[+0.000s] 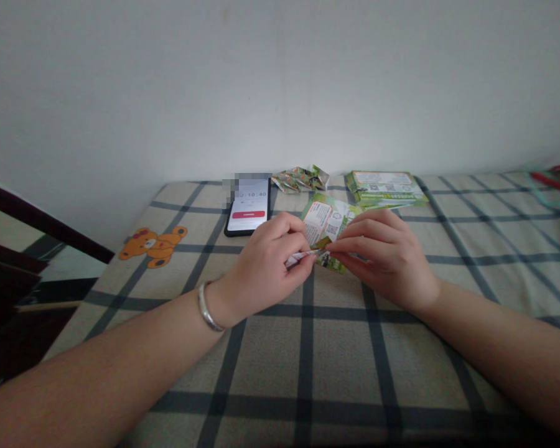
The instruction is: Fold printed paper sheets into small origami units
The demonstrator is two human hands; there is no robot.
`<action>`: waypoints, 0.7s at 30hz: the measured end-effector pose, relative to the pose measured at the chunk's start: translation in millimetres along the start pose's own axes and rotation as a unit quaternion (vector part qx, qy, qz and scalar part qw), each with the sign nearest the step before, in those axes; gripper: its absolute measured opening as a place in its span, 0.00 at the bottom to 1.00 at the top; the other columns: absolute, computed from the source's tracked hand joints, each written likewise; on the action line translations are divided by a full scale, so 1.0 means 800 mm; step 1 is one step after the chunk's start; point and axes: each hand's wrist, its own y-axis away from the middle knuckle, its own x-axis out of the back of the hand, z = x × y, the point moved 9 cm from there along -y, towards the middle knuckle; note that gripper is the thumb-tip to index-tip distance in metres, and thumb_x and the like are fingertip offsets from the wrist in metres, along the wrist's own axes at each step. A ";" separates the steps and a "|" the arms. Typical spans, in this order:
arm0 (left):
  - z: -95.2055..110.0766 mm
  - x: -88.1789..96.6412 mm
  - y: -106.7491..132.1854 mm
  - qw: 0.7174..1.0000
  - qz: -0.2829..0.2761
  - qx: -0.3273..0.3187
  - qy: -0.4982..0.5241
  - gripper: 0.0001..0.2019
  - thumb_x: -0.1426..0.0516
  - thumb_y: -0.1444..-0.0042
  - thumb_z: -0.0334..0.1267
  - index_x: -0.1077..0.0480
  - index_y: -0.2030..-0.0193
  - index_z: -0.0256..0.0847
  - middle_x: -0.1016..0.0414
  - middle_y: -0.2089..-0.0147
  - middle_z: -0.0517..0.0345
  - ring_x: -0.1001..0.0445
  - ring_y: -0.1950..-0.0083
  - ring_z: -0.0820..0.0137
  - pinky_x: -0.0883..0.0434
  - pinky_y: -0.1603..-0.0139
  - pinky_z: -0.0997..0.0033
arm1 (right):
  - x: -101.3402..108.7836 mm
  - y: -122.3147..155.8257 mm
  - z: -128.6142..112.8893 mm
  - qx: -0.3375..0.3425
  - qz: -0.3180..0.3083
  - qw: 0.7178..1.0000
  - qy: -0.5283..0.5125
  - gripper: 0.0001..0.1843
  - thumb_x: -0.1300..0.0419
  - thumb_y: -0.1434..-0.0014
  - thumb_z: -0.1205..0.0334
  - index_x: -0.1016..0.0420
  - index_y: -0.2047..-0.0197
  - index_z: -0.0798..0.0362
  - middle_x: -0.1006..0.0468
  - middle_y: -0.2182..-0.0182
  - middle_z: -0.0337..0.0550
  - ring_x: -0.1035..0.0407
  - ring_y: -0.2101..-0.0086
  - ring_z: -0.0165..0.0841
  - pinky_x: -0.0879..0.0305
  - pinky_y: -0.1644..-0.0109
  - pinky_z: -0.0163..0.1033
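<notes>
A small folded piece of green printed paper (321, 251) is pinched between both my hands above the checked cloth. My left hand (267, 267), with a silver bangle on the wrist, is closed on its left end. From the right, my right hand (386, 256) grips the other end with closed fingers. Just behind my fingers a flat green and white printed sheet (327, 221) lies on the cloth.
A phone (248, 206) with a timer on its lit screen lies behind my left hand. Several folded paper pieces (301, 178) and a stack of green sheets (383, 188) sit by the wall. A bear print (153, 245) marks the checked cloth (308, 348). Red and green cords (558, 179) lie far right.
</notes>
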 end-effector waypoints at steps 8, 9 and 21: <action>0.006 -0.003 0.000 1.000 -0.009 -0.020 0.017 0.05 0.44 0.41 0.29 0.33 0.69 0.37 0.34 0.59 0.54 0.33 0.57 0.70 0.31 0.56 0.68 | -0.003 -0.001 0.003 -0.016 -0.007 1.000 -0.008 0.05 0.37 0.41 0.62 0.21 0.60 0.48 0.20 0.67 0.41 0.32 0.61 0.37 0.34 0.56 0.44; 0.007 -0.003 0.001 1.000 -0.010 -0.026 0.011 0.05 0.44 0.41 0.29 0.32 0.69 0.37 0.34 0.59 0.54 0.33 0.57 0.70 0.31 0.56 0.68 | -0.004 -0.001 0.004 -0.020 -0.009 1.000 -0.010 0.04 0.37 0.41 0.62 0.21 0.61 0.47 0.21 0.67 0.41 0.32 0.61 0.37 0.34 0.57 0.44; 0.016 -0.005 0.004 0.996 -0.012 -0.074 -0.048 0.06 0.44 0.40 0.31 0.32 0.69 0.37 0.31 0.59 0.54 0.32 0.57 0.68 0.31 0.56 0.66 | -0.007 -0.001 0.002 -0.018 -0.008 1.000 -0.015 0.04 0.37 0.42 0.63 0.22 0.62 0.48 0.23 0.65 0.42 0.33 0.62 0.36 0.35 0.58 0.43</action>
